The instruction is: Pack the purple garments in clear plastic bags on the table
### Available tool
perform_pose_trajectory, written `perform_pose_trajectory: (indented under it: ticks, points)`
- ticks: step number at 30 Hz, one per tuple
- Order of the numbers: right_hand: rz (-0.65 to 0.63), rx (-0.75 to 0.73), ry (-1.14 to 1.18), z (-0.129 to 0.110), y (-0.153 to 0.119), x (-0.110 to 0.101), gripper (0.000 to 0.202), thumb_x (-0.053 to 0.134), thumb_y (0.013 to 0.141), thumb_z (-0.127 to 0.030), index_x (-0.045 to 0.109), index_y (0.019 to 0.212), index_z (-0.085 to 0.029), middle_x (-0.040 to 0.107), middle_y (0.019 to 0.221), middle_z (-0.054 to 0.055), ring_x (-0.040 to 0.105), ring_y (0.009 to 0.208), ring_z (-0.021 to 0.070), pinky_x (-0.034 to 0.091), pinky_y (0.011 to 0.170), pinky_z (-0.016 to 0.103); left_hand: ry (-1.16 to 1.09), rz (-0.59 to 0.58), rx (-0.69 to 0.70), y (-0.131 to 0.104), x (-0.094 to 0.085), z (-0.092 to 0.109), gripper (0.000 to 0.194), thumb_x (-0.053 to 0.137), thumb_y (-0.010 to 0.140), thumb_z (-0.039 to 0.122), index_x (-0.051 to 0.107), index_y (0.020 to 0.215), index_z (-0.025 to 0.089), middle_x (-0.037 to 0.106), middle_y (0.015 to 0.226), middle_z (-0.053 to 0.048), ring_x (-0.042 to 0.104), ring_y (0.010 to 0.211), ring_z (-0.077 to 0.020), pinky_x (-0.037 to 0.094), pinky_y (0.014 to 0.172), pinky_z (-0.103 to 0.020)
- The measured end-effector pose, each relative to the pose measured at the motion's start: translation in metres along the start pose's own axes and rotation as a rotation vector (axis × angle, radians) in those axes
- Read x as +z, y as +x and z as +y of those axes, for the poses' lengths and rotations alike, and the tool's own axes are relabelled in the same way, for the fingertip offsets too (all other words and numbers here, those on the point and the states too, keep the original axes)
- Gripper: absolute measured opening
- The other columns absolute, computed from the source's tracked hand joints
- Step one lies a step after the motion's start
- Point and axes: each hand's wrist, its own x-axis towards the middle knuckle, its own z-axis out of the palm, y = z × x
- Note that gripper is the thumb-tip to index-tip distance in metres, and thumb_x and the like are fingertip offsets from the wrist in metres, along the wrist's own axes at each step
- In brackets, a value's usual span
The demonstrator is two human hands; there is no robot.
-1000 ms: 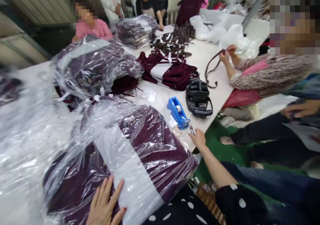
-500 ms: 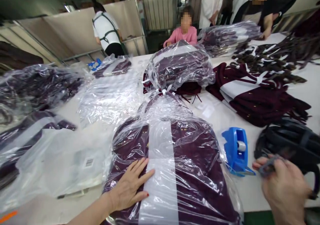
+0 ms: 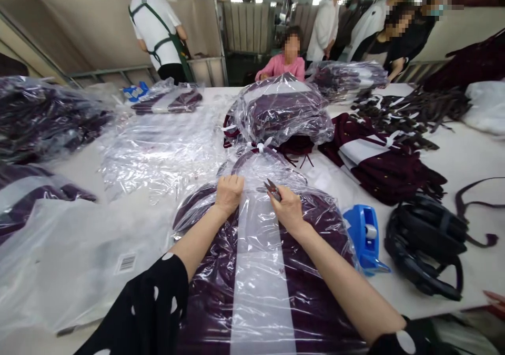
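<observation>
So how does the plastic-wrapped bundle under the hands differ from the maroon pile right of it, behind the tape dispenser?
Cover: the wrapped bundle is in clear plastic; the maroon pile is bare.
Place: the bundle lies under the left hand and right hand; the pile has neither hand on it.
Pose: the bundle's white strip runs away from the wearer; the pile's white band lies slantwise.
Shared: dark maroon material.

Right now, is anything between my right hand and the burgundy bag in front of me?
Yes: clear plastic covers the bag, so it lies between it and your right hand, which holds snips. A white strip also covers the bag's middle, beside the hand. The tape dispenser is off to the right.
</observation>
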Motion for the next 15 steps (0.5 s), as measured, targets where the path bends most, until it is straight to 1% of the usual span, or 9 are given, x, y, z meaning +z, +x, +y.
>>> perform_pose_trajectory:
  ticks: [2, 3, 4, 6, 8, 10, 13, 15]
  points:
    - [-0.084, -0.084, -0.212, -0.006, 0.019, 0.004, 0.022, 0.048, 0.082, -0.021, 0.058, 0.101, -0.02, 0.062, 0.094, 0.006, 0.056, 0.086, 0.0178, 0.04, 0.073, 0.026, -0.009, 0.064, 0.04, -0.007, 0.002, -0.005, 0.021, 0.039, 0.086, 0.015, 0.058, 0.077, 0.016, 0.055, 0.073, -0.01, 0.049, 0.073, -0.0235, 0.028, 0.064, -0.034]
    - [-0.129, -0.096, -0.311, -0.009, 0.027, 0.006, 0.025, 0.048, 0.081, -0.019, 0.056, 0.105, -0.021, 0.061, 0.099, 0.006, 0.057, 0.088, 0.0183, 0.04, 0.072, 0.027, -0.014, 0.087, 0.061, -0.01, 0.002, -0.007, 0.022, 0.038, 0.087, 0.016, 0.059, 0.077, 0.017, 0.055, 0.073, -0.009, 0.049, 0.072, -0.0227, 0.027, 0.064, -0.033]
    - [-0.17, -0.091, -0.402, -0.012, 0.035, 0.008, 0.027, 0.048, 0.081, -0.018, 0.055, 0.106, -0.021, 0.06, 0.1, 0.007, 0.057, 0.086, 0.0185, 0.04, 0.071, 0.027, -0.021, 0.101, 0.082, -0.013, 0.001, -0.009, 0.024, 0.038, 0.088, 0.017, 0.059, 0.077, 0.018, 0.055, 0.073, -0.009, 0.048, 0.072, -0.022, 0.027, 0.063, -0.032]
    - [-0.227, -0.081, -0.545, -0.015, 0.048, 0.012, 0.023, 0.048, 0.081, -0.019, 0.057, 0.103, -0.02, 0.059, 0.1, 0.008, 0.058, 0.082, 0.0188, 0.04, 0.067, 0.027, -0.045, 0.096, 0.126, -0.017, 0.0, -0.01, 0.026, 0.037, 0.089, 0.018, 0.06, 0.078, 0.019, 0.054, 0.073, -0.008, 0.047, 0.071, -0.021, 0.026, 0.062, -0.032]
    - [-0.258, -0.1, -0.614, -0.015, 0.059, 0.013, 0.019, 0.047, 0.082, -0.023, 0.058, 0.097, -0.019, 0.058, 0.1, 0.008, 0.058, 0.079, 0.0189, 0.039, 0.064, 0.028, -0.071, 0.048, 0.167, -0.018, -0.001, -0.008, 0.026, 0.036, 0.089, 0.019, 0.061, 0.081, 0.019, 0.054, 0.074, -0.008, 0.047, 0.072, -0.0208, 0.027, 0.062, -0.032]
    - [-0.261, -0.126, -0.613, -0.013, 0.069, 0.014, 0.019, 0.046, 0.083, -0.025, 0.059, 0.095, -0.019, 0.058, 0.101, 0.008, 0.058, 0.08, 0.019, 0.039, 0.064, 0.027, -0.086, -0.032, 0.203, -0.017, -0.001, -0.005, 0.024, 0.036, 0.09, 0.021, 0.061, 0.088, 0.019, 0.054, 0.076, -0.009, 0.047, 0.073, -0.0211, 0.028, 0.063, -0.032]
    - [-0.213, -0.116, -0.553, -0.012, 0.083, 0.014, 0.02, 0.044, 0.083, -0.024, 0.06, 0.094, -0.019, 0.059, 0.1, 0.008, 0.057, 0.084, 0.0193, 0.04, 0.068, 0.028, -0.076, -0.165, 0.219, -0.014, -0.001, 0.001, 0.025, 0.035, 0.089, 0.017, 0.06, 0.094, 0.015, 0.056, 0.082, -0.011, 0.049, 0.076, -0.0223, 0.031, 0.065, -0.033]
    - [-0.177, -0.078, -0.491, -0.017, 0.087, 0.009, 0.022, 0.043, 0.082, -0.021, 0.06, 0.095, -0.016, 0.059, 0.102, 0.01, 0.056, 0.087, 0.0203, 0.041, 0.072, 0.029, -0.078, -0.237, 0.2, -0.014, -0.005, 0.003, 0.026, 0.035, 0.086, 0.011, 0.06, 0.092, 0.012, 0.057, 0.085, -0.013, 0.051, 0.076, -0.0231, 0.032, 0.064, -0.034]
